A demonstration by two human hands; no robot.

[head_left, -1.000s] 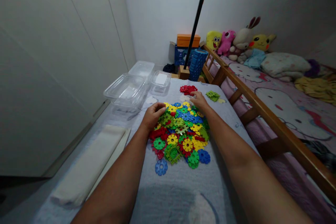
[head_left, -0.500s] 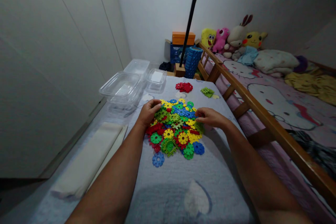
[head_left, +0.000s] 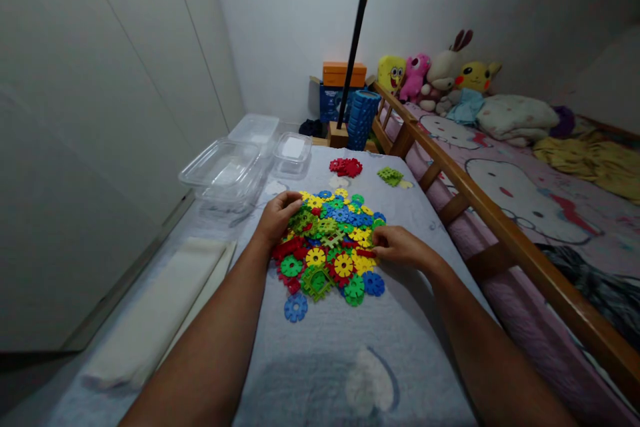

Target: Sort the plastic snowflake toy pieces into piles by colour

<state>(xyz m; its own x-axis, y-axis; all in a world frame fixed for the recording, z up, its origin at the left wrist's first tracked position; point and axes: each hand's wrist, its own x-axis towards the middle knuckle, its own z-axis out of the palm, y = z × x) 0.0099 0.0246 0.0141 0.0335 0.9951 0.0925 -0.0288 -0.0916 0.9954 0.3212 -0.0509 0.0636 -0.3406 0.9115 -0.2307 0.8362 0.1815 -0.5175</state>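
Note:
A heap of plastic interlocking pieces [head_left: 330, 223] lies on the cloth-covered surface, made up of notched discs and square lattice shapes in red, yellow, green and blue. Against its left edge rests my left hand [head_left: 281, 215], loosely cupped with thumb and fingers over the outer pieces; nothing shows lifted in it. My right hand [head_left: 400, 245] is at the right edge, fingertips drawn together beside a red piece [head_left: 366, 253]. What is between those fingertips is hidden. One blue disc [head_left: 295, 307] sits apart in front of the heap.
Beyond the heap are a small red group [head_left: 346, 167] and a lime-green group [head_left: 390, 177]. Clear plastic containers [head_left: 220, 163] stand at the back left, near a folded pale cloth [head_left: 160, 307]. A wooden bed rail [head_left: 465, 197] runs along the right.
My right hand has moved a little nearer to me along the heap's right edge, towards the red piece. My left hand stays at the left edge. The view has shifted slightly.

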